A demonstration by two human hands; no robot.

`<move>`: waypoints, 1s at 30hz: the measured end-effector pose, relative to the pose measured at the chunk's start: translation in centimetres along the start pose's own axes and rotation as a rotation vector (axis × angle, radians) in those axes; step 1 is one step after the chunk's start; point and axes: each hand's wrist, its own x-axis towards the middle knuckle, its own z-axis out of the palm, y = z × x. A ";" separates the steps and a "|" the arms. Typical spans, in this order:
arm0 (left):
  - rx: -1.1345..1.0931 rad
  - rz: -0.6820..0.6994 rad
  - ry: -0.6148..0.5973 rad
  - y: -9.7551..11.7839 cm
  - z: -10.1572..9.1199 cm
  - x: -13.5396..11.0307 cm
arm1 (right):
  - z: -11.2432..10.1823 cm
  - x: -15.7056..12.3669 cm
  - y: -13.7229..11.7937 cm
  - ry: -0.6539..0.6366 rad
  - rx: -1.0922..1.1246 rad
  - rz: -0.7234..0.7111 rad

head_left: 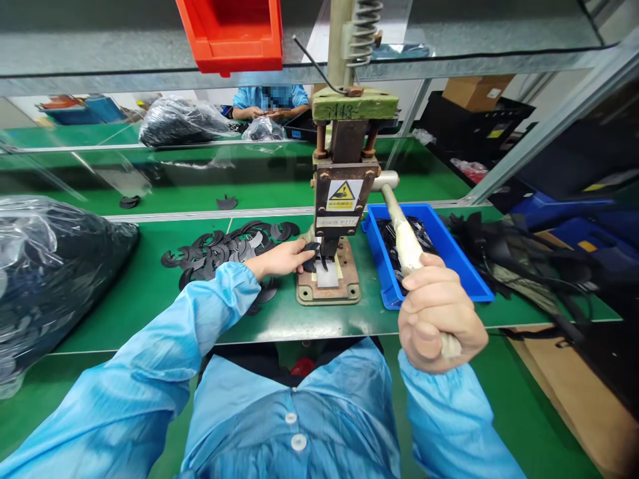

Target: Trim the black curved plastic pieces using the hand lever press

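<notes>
A green hand press (344, 143) with a warning label stands at the middle of the bench. My right hand (442, 313) is wrapped round its pale-taped lever (407, 239), which slants down toward me. At the press's base plate (329, 293), my left hand (287, 258) pinches a small black curved piece (310, 256) under the ram. Part of that piece is hidden by my fingers and the ram. Left of the press lies a loose pile of black curved pieces (214, 256). On the right sits a blue bin (449, 259) holding thin black parts.
A big plastic bag of black pieces (54, 279) bulges at the left. Overhead, a metal shelf (100, 56) carries a red bin (239, 40). Dark straps and cloth (524, 266) lie at the right. Across the bench a person in blue sleeves (294, 100) works.
</notes>
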 end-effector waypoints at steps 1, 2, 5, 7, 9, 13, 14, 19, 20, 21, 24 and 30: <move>0.008 -0.002 0.000 0.1 0.0 0.0 | 0.1 0.1 0.0 0.035 0.030 -0.028; 0.014 0.000 -0.004 0.1 0.0 0.1 | 0.2 0.2 0.0 0.056 0.057 -0.050; 0.022 0.011 -0.015 0.2 -0.1 0.1 | 0.2 0.4 0.0 0.040 0.076 -0.068; 0.010 -0.002 -0.031 0.3 -0.1 0.1 | 0.3 0.4 0.0 0.040 0.080 -0.077; -0.012 -0.033 -0.052 0.6 -0.2 0.1 | 0.2 0.4 0.0 0.051 0.078 -0.070; -0.077 -0.101 -0.094 0.8 -0.6 0.6 | 0.3 0.4 0.1 0.058 0.072 -0.071; -0.094 -0.120 -0.105 0.8 -0.7 0.8 | 0.3 0.3 0.2 0.064 0.073 -0.079; -0.136 -0.200 -0.152 0.4 -1.0 1.7 | 0.6 0.2 0.8 0.133 0.087 -0.114; -0.144 -0.212 -0.160 0.5 -1.0 1.7 | 0.6 0.2 0.8 0.134 0.087 -0.110; -0.154 -0.224 -0.166 0.6 -1.0 1.8 | 0.6 0.2 0.8 0.134 0.090 -0.109; -0.149 -0.278 -0.174 1.4 -1.0 1.7 | 0.6 0.3 0.6 0.097 0.102 -0.100; -0.106 -0.433 -0.222 3.5 -1.4 1.3 | 0.7 0.2 0.1 0.137 0.035 -0.073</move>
